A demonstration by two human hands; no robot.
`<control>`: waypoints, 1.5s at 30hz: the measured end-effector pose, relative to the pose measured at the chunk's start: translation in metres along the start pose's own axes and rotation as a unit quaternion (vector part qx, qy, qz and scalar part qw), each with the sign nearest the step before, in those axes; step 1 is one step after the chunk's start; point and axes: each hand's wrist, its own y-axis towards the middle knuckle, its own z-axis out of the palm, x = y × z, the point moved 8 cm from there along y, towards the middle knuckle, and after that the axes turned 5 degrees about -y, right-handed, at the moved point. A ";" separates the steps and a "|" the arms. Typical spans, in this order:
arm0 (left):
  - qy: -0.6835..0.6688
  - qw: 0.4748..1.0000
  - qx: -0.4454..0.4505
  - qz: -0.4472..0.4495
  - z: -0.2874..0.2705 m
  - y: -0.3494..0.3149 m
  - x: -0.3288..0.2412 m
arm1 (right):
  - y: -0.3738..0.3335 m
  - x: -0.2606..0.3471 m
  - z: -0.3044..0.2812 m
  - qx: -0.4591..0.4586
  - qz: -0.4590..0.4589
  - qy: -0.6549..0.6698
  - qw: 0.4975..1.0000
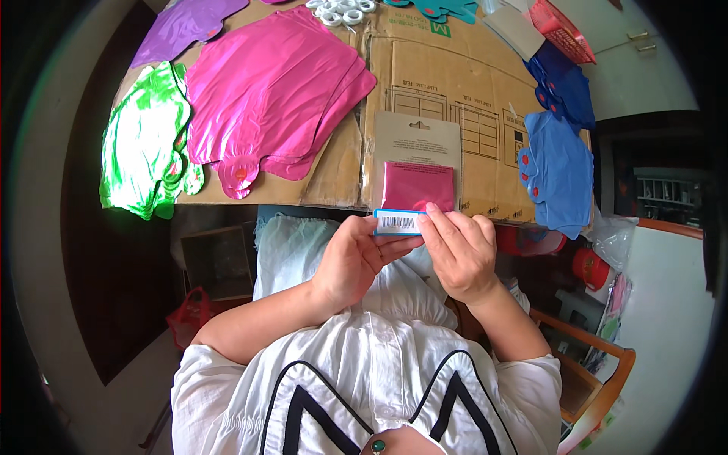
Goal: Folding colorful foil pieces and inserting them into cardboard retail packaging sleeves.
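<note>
At the near edge of the cardboard, both my hands are closed on a small white barcode label with a blue border (399,222). My left hand (350,259) grips its left end, with fingers passing beneath it. My right hand (462,258) pinches the right end, fingertips on top. Just beyond the label lies a pale grey hang card (418,136) with a punched slot at its top. A folded pink foil piece (417,184) rests over the card's lower half; my right fingertips are close to its near edge.
Flattened cardboard (425,68) covers the table. Stacked flat foil balloons lie about: pink (265,91) and green (144,144) to the left, purple (186,26) far left, blue (561,171) to the right. White rings (341,10) and a red basket (561,30) sit at the back.
</note>
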 end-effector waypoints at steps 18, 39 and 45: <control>0.170 0.981 -0.067 0.063 -0.007 -0.001 -0.005 | -0.075 -0.045 0.027 -0.076 0.539 0.436 0.717; 0.250 0.956 -0.124 0.088 -0.011 -0.006 -0.017 | -0.083 -0.011 0.083 -0.098 0.621 0.699 0.339; 0.210 0.966 -0.145 0.035 -0.020 -0.007 -0.016 | -0.082 -0.018 0.083 -0.116 0.626 0.653 0.410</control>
